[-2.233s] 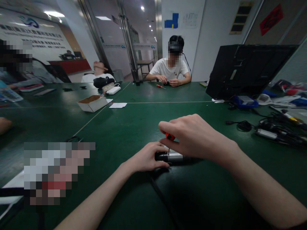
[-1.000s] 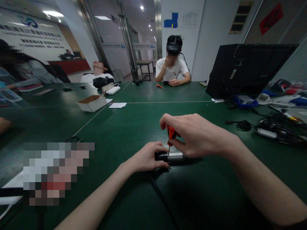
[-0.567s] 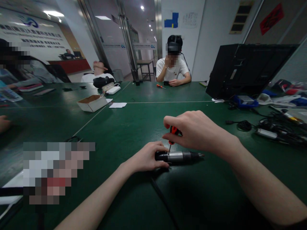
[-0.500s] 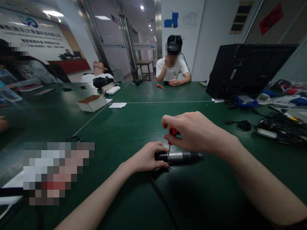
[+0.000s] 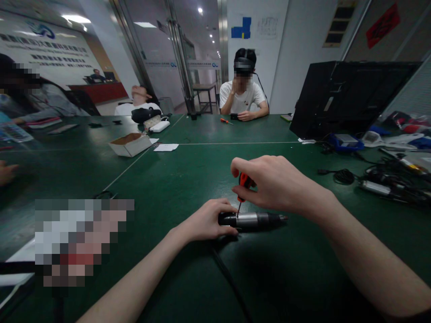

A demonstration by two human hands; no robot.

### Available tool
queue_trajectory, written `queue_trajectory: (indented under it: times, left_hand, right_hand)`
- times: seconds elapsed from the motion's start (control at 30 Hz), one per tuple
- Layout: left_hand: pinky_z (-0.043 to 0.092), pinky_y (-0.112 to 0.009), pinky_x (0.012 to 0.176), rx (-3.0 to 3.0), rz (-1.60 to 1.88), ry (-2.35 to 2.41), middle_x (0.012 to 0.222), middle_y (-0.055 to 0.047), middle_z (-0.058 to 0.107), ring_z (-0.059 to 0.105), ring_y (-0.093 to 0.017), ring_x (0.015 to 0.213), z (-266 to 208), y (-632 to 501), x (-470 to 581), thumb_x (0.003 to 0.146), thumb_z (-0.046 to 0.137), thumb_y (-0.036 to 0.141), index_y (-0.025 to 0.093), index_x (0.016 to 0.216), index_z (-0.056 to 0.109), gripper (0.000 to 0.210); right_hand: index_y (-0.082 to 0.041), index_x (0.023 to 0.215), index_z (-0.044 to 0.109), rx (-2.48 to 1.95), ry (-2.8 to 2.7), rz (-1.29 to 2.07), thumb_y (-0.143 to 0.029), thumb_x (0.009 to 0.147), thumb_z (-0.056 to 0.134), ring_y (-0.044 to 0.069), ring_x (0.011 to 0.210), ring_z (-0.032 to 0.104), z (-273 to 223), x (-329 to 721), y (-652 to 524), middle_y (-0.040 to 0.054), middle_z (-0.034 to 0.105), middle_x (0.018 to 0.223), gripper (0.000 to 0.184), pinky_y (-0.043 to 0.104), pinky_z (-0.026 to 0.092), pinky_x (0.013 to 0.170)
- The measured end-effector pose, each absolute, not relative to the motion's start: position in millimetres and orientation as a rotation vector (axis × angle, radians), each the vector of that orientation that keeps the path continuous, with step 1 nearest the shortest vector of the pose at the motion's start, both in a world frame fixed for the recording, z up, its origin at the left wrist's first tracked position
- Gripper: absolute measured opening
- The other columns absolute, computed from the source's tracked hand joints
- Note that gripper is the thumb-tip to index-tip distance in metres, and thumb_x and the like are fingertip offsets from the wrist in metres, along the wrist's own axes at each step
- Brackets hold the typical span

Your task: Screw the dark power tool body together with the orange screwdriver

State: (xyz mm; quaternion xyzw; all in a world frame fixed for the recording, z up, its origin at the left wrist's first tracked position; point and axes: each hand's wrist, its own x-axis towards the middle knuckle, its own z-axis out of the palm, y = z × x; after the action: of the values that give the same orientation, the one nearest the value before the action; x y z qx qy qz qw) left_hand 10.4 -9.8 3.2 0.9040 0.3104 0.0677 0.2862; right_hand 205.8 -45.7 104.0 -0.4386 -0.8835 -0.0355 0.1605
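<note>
A black and silver cylindrical handheld power tool (image 5: 247, 219) lies on its side on the green table, its narrow tip to the right. My left hand (image 5: 210, 220) grips its black rear end between thumb and fingers. From beneath that hand a black cable (image 5: 230, 282) runs toward me. In my right hand (image 5: 269, 181) is a small orange and black screwdriver (image 5: 243, 181), held nearly upright above the tool. Its thin shaft points down at the joint between the black and silver sections; any screw there is too small to make out.
A white open box (image 5: 130, 145) and a paper (image 5: 166, 147) lie ahead to the left. Black cables and a similar silver tool (image 5: 375, 187) sit at the right, below a large black monitor (image 5: 350, 98). Another screwdriver (image 5: 225, 121) lies before a seated person (image 5: 243, 92) across the table.
My right hand and the screwdriver have shifted very slightly, with the fingers turned a little around the handle. The left hand and the tool stay in place.
</note>
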Motion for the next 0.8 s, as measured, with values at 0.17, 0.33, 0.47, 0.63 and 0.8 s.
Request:
queue_trajectory:
  times: [0.17,0.33,0.47,0.63,0.8]
  left_hand:
    - [0.043,-0.03,0.079,2.414,0.208,0.821,0.1,-0.004,0.062,0.058,-0.022,0.091,-1,-9,9,0.075,0.073,0.041,0.021,0.105,0.068,0.036]
    - [0.042,-0.03,0.078,2.413,0.218,0.84,0.098,-0.004,0.062,0.058,-0.022,0.089,-2,-8,9,0.074,0.074,0.042,0.022,0.106,0.067,0.04]
    - [0.043,-0.029,0.077,2.381,0.237,0.842,0.096,-0.003,0.063,0.058,-0.021,0.087,1,-9,9,0.073,0.075,0.039,0.019,0.101,0.066,0.036]
    - [0.043,-0.027,0.073,2.341,0.229,0.881,0.092,-0.001,0.064,0.059,-0.019,0.083,0,-8,9,0.071,0.076,0.036,0.018,0.099,0.062,0.036]
    - [0.043,-0.028,0.074,2.372,0.266,0.871,0.094,-0.003,0.062,0.059,-0.02,0.085,-2,-5,8,0.075,0.073,0.043,0.019,0.099,0.068,0.034]
  right_hand:
    - [-0.02,0.102,0.048,-1.168,-2.554,0.105,-0.027,0.081,0.057,0.013,0.07,0.054,106,209,-46,0.0004,0.062,0.086,0.024,0.024,0.032,0.059]
    - [-0.022,0.094,0.052,-1.26,-2.493,-0.074,-0.049,0.085,0.056,0.013,0.064,0.052,102,207,-40,-0.0007,0.061,0.076,0.029,0.023,0.025,0.053]
    - [-0.022,0.092,0.051,-1.301,-2.46,-0.183,-0.044,0.085,0.056,0.012,0.059,0.049,97,207,-34,-0.0018,0.058,0.07,0.024,0.023,0.022,0.051]
    - [-0.02,0.105,0.044,-1.163,-2.415,0.14,-0.027,0.08,0.06,0.013,0.069,0.053,91,213,-20,0.0001,0.059,0.083,0.03,0.023,0.033,0.058]
    - [-0.019,0.105,0.041,-0.977,-2.244,0.621,-0.021,0.075,0.064,0.01,0.067,0.053,81,214,-1,-0.0029,0.055,0.081,0.038,0.022,0.04,0.059]
